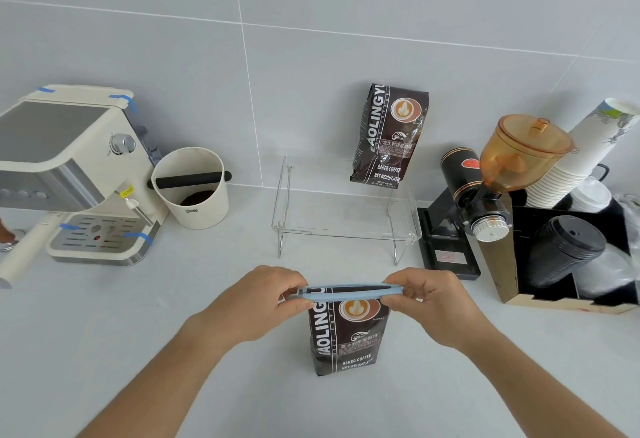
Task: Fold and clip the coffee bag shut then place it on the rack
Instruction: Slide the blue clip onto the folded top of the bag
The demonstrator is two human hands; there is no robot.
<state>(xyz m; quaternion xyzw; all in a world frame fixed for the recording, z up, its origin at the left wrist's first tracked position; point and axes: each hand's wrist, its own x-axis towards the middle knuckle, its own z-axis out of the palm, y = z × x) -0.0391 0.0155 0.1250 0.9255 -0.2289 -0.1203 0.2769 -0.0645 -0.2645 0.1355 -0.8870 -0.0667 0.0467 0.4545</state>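
A pale grey counter (104,351) runs under a wall of large grey tiles (311,4). Near the front edge a dark brown coffee bag (346,337) stands upright on the counter. Its top is folded down, and a long light-blue clip (346,293) lies across this fold. The left hand (256,302) pinches the left end of the clip between thumb and fingers, and the right hand (433,302) pinches the right end in the same way. Both hands are closed on the clip. I cannot tell if the clip is already snapped shut.

Behind the bag stands a clear rack (346,229) with thin metal legs. A second coffee bag (388,136) stands on the back right part of the rack and leans on the wall. To the left are a cream knock box (194,191) and a cream espresso machine (69,167). To the right is a black grinder (485,195) with an amber hopper, and beside it stacks of paper cups (581,157) and black lids (568,247).
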